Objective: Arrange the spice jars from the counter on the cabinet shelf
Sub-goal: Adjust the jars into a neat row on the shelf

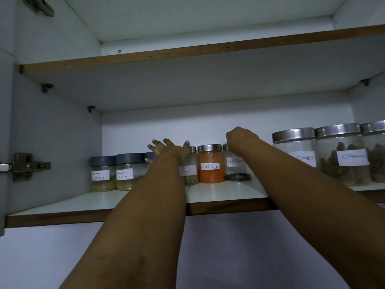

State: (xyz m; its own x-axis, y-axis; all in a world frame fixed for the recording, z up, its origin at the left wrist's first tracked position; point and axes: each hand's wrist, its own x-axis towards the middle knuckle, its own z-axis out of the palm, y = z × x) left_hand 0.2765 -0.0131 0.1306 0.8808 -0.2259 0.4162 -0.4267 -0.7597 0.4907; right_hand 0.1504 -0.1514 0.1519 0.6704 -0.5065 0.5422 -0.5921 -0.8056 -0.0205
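Jars fill most of the cabinet shelf (229, 195) in a row, so the arranging looks nearly done. Leftmost stand the garam masala jar (102, 174) and coriander jar (127, 172), clear with dark matte lids. The left hand (166, 149), fingers spread wide, touches a half-hidden jar. Fennel jar (189, 170), orange chilli jar (210, 163). The right hand (239, 138) curls over the black pepper jar (236, 167). Rightmost, wider steel-lidded cloves jar (295, 151).

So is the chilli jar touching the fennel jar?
Cannot tell. In the head view the chilli jar and fennel jar stand edge to edge, with no clear gap or contact.
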